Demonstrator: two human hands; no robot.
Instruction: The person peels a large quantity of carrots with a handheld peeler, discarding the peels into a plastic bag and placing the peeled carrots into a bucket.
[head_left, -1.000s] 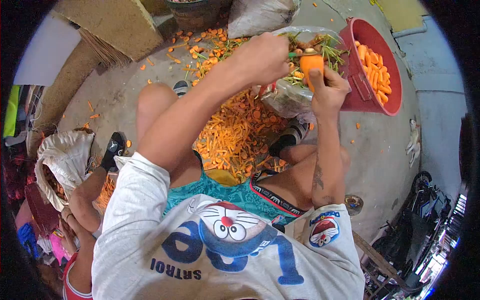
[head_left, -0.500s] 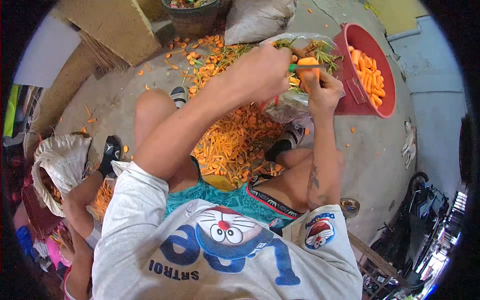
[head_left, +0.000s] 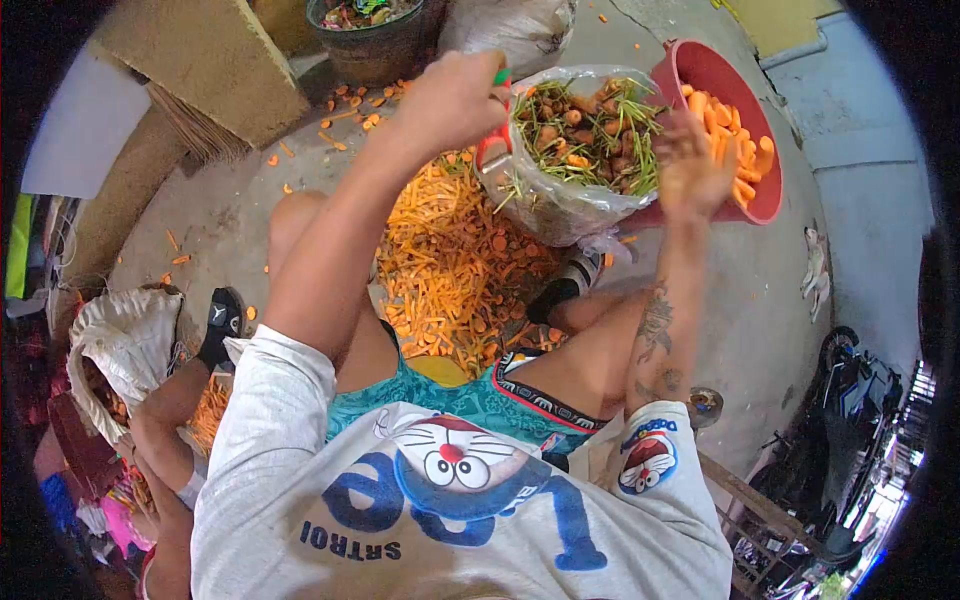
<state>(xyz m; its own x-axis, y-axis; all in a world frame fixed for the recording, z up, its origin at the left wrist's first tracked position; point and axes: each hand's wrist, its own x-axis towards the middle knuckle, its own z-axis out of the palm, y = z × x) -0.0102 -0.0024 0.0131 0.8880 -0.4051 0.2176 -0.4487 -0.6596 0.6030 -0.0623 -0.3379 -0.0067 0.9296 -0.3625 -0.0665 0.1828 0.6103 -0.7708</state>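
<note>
My left hand (head_left: 455, 105) is closed around a green-handled knife (head_left: 502, 76) at the left rim of a clear plastic bag (head_left: 570, 215); the blade cannot be made out now. Unpeeled carrots (head_left: 575, 120) with green stalks fill the bag. My right hand (head_left: 692, 170), blurred by motion, is beside the red tub (head_left: 672, 75), its fingers apart and no carrot visible in them. Peeled carrots (head_left: 722, 118) lie in the tub, one of them (head_left: 764, 156) near its right wall.
Orange peelings and cut ends (head_left: 450, 260) are heaped between my legs. A dark bucket (head_left: 375, 45) and a white sack (head_left: 505, 25) stand at the back. Another person's leg (head_left: 165, 410) is at left by an open sack (head_left: 130, 335). A cat (head_left: 816, 270) lies at right.
The carrot has left my right hand, which moved right and down to the tub. My left hand has drawn left with the knife, uncovering the bag.
</note>
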